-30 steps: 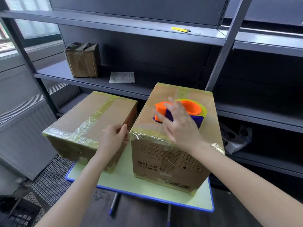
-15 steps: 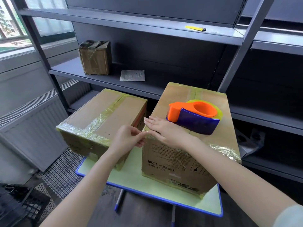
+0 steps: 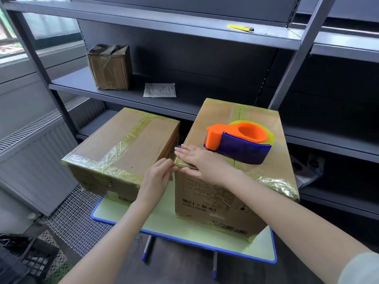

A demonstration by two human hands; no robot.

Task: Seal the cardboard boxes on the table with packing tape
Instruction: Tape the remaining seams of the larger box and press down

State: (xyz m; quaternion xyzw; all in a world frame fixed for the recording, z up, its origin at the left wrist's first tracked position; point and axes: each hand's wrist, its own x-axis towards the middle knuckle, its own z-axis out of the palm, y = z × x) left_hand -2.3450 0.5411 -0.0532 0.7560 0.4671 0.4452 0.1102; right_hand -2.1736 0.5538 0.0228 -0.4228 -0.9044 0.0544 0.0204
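Tape (image 3: 178, 163) at the corner of the taller box (image 3: 205, 195) is pinched by one left hand (image 3: 158, 177) and pressed by one flat-fingered right hand (image 3: 202, 162); one dispenser (image 3: 240, 142) is set atop, one lower box (image 3: 127, 140) beside.

Stockroom with a packing station.
Fixtures: dark grey steel shelving (image 3: 71, 85) across the back wall; ribbed radiator (image 3: 37, 152) under a window (image 3: 47, 23) at left; wire mesh (image 3: 71, 218) and a black plastic crate (image 3: 34, 261) at floor level.
Shelf stock: one small taped parcel (image 3: 109, 67), one paper packet (image 3: 160, 90), one yellow utility knife (image 3: 240, 28).
Work surface: small blue-edged table (image 3: 164, 220) bearing a low carton (image 3: 123, 144) and a taller carton (image 3: 217, 115), both taped, with an orange-and-blue tape dispenser (image 3: 238, 143) atop the taller.
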